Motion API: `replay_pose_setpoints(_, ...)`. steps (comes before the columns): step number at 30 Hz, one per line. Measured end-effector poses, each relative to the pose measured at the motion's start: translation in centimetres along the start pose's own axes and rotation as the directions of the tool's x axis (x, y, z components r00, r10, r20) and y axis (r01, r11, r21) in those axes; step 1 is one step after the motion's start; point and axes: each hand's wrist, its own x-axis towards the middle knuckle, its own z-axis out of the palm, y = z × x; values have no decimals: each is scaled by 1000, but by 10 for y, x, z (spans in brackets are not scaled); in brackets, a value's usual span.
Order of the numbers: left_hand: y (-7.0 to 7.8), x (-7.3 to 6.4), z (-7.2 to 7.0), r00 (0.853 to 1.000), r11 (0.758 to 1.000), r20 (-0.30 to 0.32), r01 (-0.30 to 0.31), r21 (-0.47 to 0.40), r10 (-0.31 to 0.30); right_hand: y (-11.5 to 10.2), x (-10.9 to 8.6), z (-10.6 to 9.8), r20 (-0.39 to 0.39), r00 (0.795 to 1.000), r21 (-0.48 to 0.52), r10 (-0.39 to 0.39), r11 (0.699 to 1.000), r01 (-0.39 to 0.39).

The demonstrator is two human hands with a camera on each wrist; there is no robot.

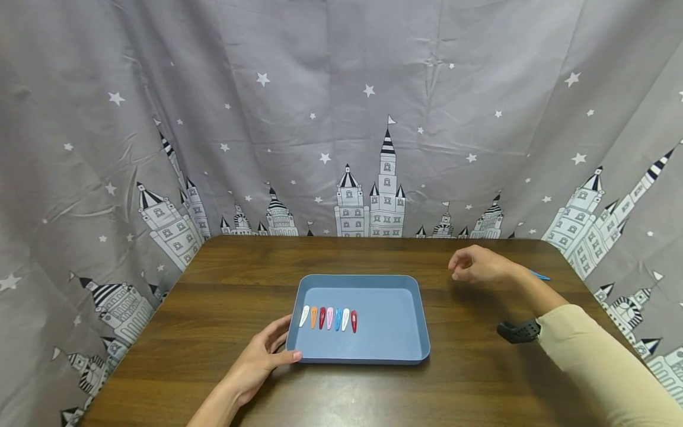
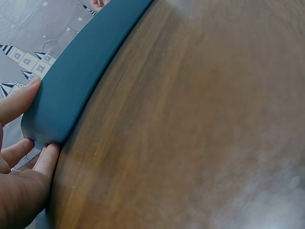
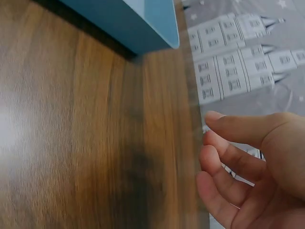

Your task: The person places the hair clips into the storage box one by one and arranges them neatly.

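Note:
A blue-grey rectangular tray [image 1: 373, 320] lies on the wooden table. Several snap hair clips [image 1: 330, 318] form a row in its left half: white, orange, red, pink and blue ones. My left hand [image 1: 262, 359] grips the tray's near left corner, thumb at the front and fingers along the left side; the left wrist view shows its fingertips [image 2: 49, 151] against the tray's wall. Right of the tray, my right hand [image 1: 480, 265] hovers over the table with loosely bent fingers. In the right wrist view, nothing shows between its thumb and fingers.
A small blue object [image 1: 540, 275] lies at the table's right, partly behind my right forearm. A black perforated strap [image 1: 517, 331] sticks out beside the right sleeve. Behind the brown table [image 1: 229, 284] hangs a grey curtain [image 1: 299, 130] with castles and stars.

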Motion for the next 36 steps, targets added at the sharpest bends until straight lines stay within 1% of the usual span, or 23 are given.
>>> replay_pose_setpoints(6, 1, 0, 0, 1000, 1000, -2, 1, 2, -1, 13, -7, -10, -68, 998, -50, 0, 999, -4)
replay_pose_setpoints(12, 1, 0, 0, 1000, 1000, -4, 2, 0, -2, 27, -17, -16, -138, 990, -55, 39, 997, -47)
replay_pose_setpoints(18, 0, -1, 0, 1000, 1000, 0, -1, -7, 1, 43, -27, -22, -206, 974, -31, 89, 995, -98)
replay_pose_setpoints(24, 1, -2, 1, 1000, 1000, -2, -3, -7, 3, 59, -44, -27, -265, 952, 0, 153, 987, -159)
replay_pose_setpoints(28, 4, -3, 1, 1000, 1000, 0, -2, -8, 2, 71, -53, -31, -294, 943, 3, 157, 987, -163)
replay_pose_setpoints(31, 5, -3, 1, 1000, 1000, 7, -6, -5, 6, 81, -59, -34, -313, 939, -29, 141, 987, -158)
replay_pose_setpoints(36, 6, -4, 1, 1000, 1000, 20, -12, -6, 13, 95, -68, -40, -339, 930, -74, 143, 981, -178)
